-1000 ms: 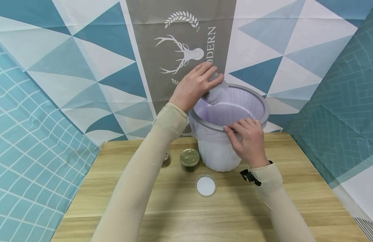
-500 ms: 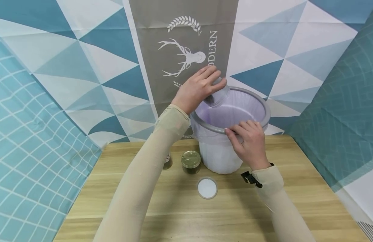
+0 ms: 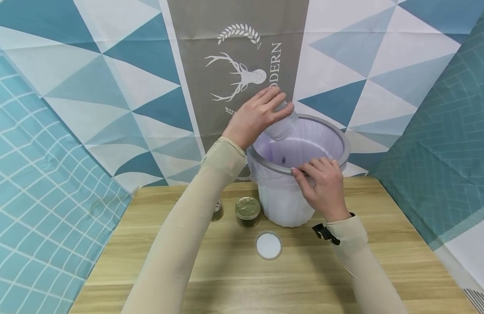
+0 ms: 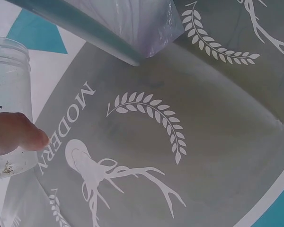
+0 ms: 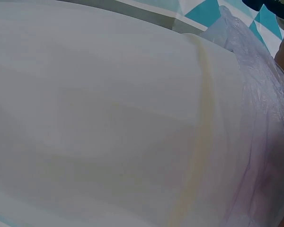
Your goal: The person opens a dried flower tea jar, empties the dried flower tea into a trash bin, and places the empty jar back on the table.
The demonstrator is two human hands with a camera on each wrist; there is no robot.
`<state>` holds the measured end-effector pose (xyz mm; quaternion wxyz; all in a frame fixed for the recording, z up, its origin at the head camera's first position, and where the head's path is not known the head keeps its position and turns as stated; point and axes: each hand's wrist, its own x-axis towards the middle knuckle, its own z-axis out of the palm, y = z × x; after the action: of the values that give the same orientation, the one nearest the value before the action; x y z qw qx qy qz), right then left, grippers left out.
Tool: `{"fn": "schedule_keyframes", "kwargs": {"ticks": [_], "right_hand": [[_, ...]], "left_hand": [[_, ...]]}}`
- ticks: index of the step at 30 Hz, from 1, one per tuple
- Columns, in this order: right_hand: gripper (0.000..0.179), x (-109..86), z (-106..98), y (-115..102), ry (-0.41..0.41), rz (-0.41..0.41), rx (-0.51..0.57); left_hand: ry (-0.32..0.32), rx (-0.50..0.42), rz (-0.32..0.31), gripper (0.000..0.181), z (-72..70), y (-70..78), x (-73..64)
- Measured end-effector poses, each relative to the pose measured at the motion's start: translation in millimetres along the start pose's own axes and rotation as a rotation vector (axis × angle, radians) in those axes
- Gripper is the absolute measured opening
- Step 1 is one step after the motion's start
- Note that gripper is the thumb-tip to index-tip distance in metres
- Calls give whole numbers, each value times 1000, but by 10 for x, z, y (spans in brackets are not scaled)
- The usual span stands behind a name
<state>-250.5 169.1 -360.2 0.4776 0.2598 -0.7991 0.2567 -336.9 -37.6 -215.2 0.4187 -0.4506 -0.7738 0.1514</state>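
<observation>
My left hand (image 3: 259, 113) grips a clear plastic jar (image 3: 282, 127), tipped mouth-down over a white trash bin (image 3: 285, 203). Only small brown bits cling near the base of the jar (image 4: 12, 94) in the left wrist view, where my thumb presses its side. A small dark clump (image 3: 283, 160) shows inside the bin's pale purple bag (image 3: 305, 144). With fingers and thumb, my right hand (image 3: 323, 185) holds the near side of the grey rim (image 3: 275, 166). The bin's white wall (image 5: 109, 118) and bag edge fill the right wrist view.
A jar with a gold-coloured lid (image 3: 247, 208) stands left of the bin on the wooden table (image 3: 305, 279). Another small jar (image 3: 217, 211) is partly hidden behind my left forearm. A round white lid (image 3: 268, 245) lies in front. Patterned cloth (image 3: 148, 87) covers the wall behind.
Dark matter seen near the jar's mouth has left it, and a dark clump now shows inside the bin. Both hands have kept nearly the same place.
</observation>
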Motion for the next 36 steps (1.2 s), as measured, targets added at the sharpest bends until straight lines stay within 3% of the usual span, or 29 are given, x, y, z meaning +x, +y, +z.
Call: {"fn": "schedule_keyframes", "kwargs": {"ticks": [7, 15, 36], "right_hand": [[43, -4, 0, -7, 10, -1, 9], [35, 9, 3, -2, -5, 3, -2], [35, 0, -6, -4, -13, 7, -13]], "left_hand": [[30, 3, 31, 52, 18, 13, 0], [42, 44, 57, 52, 41, 9, -15], [76, 20, 29, 56, 101, 24, -68]]}}
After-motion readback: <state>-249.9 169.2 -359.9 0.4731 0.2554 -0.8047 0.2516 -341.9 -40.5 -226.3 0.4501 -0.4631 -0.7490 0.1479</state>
